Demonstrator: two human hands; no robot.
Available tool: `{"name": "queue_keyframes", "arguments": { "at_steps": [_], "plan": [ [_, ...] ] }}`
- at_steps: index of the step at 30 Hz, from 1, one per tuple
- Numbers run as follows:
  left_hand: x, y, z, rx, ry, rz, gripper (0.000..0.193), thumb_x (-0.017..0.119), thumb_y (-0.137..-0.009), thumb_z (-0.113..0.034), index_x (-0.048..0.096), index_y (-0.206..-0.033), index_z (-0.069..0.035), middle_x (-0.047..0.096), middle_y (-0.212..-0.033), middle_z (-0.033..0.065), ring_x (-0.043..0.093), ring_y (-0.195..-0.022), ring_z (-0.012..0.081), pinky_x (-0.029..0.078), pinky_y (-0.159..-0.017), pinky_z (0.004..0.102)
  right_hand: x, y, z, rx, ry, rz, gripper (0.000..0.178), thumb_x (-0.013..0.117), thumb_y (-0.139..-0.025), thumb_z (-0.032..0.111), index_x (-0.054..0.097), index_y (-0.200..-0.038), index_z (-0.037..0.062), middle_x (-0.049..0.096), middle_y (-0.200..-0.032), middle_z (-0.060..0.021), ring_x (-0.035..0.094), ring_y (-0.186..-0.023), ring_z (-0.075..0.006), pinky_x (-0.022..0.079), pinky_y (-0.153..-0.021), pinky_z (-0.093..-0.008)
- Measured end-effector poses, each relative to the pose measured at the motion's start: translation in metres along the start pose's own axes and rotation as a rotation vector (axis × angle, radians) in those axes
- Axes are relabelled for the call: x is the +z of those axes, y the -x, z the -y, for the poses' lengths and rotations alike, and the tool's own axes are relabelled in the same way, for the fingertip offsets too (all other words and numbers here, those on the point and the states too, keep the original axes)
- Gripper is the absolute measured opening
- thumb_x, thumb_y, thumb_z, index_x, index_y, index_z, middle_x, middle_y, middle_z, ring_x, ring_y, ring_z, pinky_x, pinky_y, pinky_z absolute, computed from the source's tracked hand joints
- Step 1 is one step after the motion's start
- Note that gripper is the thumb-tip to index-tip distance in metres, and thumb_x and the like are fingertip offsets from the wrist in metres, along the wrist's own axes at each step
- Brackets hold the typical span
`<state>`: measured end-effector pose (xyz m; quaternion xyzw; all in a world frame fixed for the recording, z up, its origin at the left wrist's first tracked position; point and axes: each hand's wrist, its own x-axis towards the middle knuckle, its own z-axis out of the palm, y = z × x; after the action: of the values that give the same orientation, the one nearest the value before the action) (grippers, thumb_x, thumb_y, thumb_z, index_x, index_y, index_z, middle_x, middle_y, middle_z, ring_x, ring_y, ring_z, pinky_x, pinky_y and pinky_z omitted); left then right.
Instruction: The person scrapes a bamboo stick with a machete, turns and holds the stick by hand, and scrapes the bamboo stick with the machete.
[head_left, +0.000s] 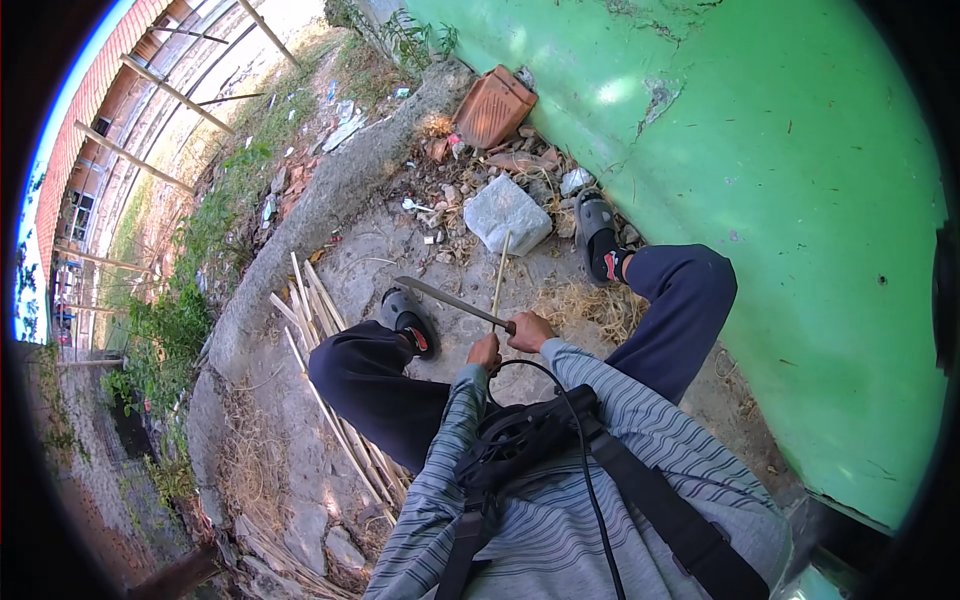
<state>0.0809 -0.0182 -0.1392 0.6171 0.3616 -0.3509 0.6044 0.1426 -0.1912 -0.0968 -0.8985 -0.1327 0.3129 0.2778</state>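
Trimming the stick (499,270) with the knife (445,297) looks to me like the step in hand. I judge that the next move calls for a steady left hold and a controlled stroke, with the blade kept clear of the left fingers (484,351). Those are curled in and seem to grip the stick's near end, though from my feed the back of the hand hides the exact hold. Just beside them, the right fingers (532,331) wrap firmly around the knife's handle. The blade points out to the left and crosses the stick close to the hands; I cannot tell whether its edge touches. The stick runs away from the body, and its far end meets the pale block (507,213), pressed or merely resting. Straw (600,312) lies near the right shoe (594,215). By the left knee I see long strips (322,302) on the ground. Beyond the block is a red tile (495,107); the green wall (790,200) fills the right side.
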Motion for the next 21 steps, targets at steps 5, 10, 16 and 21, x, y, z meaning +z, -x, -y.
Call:
{"name": "queue_keyframes", "arguments": {
  "at_steps": [5,10,16,21],
  "plan": [
    [-0.013,-0.037,0.038,0.217,-0.310,-0.140,0.040,0.047,-0.095,-0.038,0.059,-0.085,-0.001,0.066,-0.076,0.0246,0.065,-0.067,0.0405,0.048,-0.060,0.0540,-0.004,-0.016,-0.002,0.026,0.010,-0.005,0.027,0.073,-0.073,0.026,0.077,-0.096,0.0129,0.075,-0.099,-0.0193,0.073,-0.095,-0.0403,0.058,-0.086,-0.0500],
    [-0.010,-0.055,0.051,0.313,-0.491,-0.147,0.039,0.050,-0.097,-0.037,0.060,-0.084,-0.001,0.069,-0.089,0.0325,0.067,-0.083,0.0529,0.051,-0.073,0.0597,0.004,-0.009,-0.005,0.008,0.011,0.030,0.028,0.072,-0.073,0.025,0.077,-0.097,0.0121,0.075,-0.100,-0.0190,0.073,-0.096,-0.0401,0.058,-0.087,-0.0492],
    [0.018,-0.015,0.019,0.367,-0.546,-0.268,0.058,0.045,-0.101,-0.043,0.064,-0.078,0.007,0.061,-0.059,0.0186,0.064,-0.050,0.0321,0.049,-0.048,0.0485,0.000,-0.021,-0.026,0.105,-0.007,-0.004,0.026,0.074,-0.073,0.026,0.076,-0.094,0.0103,0.075,-0.097,-0.0208,0.073,-0.095,-0.0402,0.058,-0.086,-0.0487],
    [0.008,0.002,0.012,0.282,-0.602,-0.340,0.052,0.049,-0.099,-0.037,0.072,-0.099,0.009,0.067,-0.101,0.0401,0.066,-0.100,0.0555,0.051,-0.093,0.0597,0.004,-0.008,-0.010,-0.063,-0.002,0.015,0.026,0.074,-0.073,0.027,0.075,-0.091,0.0091,0.074,-0.091,-0.0194,0.072,-0.088,-0.0411,0.058,-0.082,-0.0484]
  ]
}}
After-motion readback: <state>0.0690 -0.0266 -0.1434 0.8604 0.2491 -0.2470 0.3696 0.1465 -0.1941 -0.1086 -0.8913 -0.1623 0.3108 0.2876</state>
